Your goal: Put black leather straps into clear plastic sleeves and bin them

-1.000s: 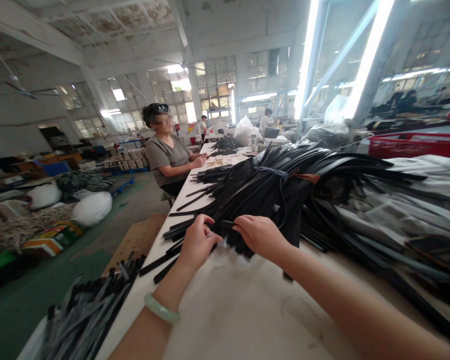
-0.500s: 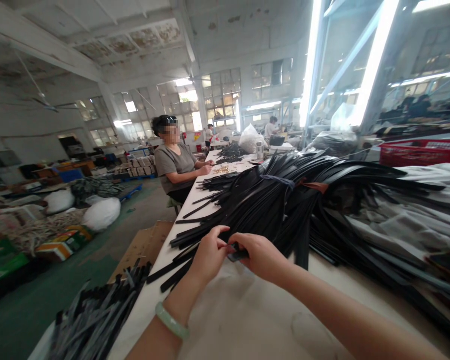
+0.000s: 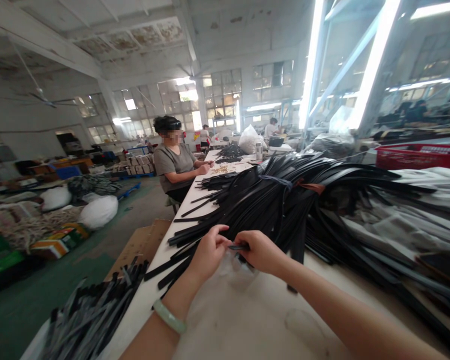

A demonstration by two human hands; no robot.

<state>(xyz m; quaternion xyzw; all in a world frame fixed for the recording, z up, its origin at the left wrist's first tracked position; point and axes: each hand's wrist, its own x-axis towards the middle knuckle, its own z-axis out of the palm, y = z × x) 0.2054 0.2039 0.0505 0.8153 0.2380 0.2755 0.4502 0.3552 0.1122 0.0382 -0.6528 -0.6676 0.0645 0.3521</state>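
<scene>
My left hand (image 3: 211, 251), with a pale green bangle (image 3: 169, 316) on its wrist, pinches one end of a short visible piece of black strap (image 3: 240, 246). Close beside it, my right hand (image 3: 261, 251) is closed on the same strap, its fingers curled so that most of the strap is hidden. Just beyond both hands lies a big bundle of black straps (image 3: 255, 200), bound with a dark tie (image 3: 277, 181) and a brown band (image 3: 310, 188). Below the hands, a crumpled clear plastic bag or sheet seems to lie on the white table (image 3: 225, 320); its outline is blurred.
A co-worker (image 3: 176, 162) sits along the table's left side, near small gold-coloured pieces (image 3: 222, 170). More cut straps (image 3: 93, 315) are piled low at the left, by a flat cardboard sheet (image 3: 135, 245). A red crate (image 3: 420, 156) and white fabric (image 3: 397, 210) are at the right.
Both hands stay together at nearly the same spot. The strap piece between the fingers has turned and shows thinner. The whole view has shifted slightly.
</scene>
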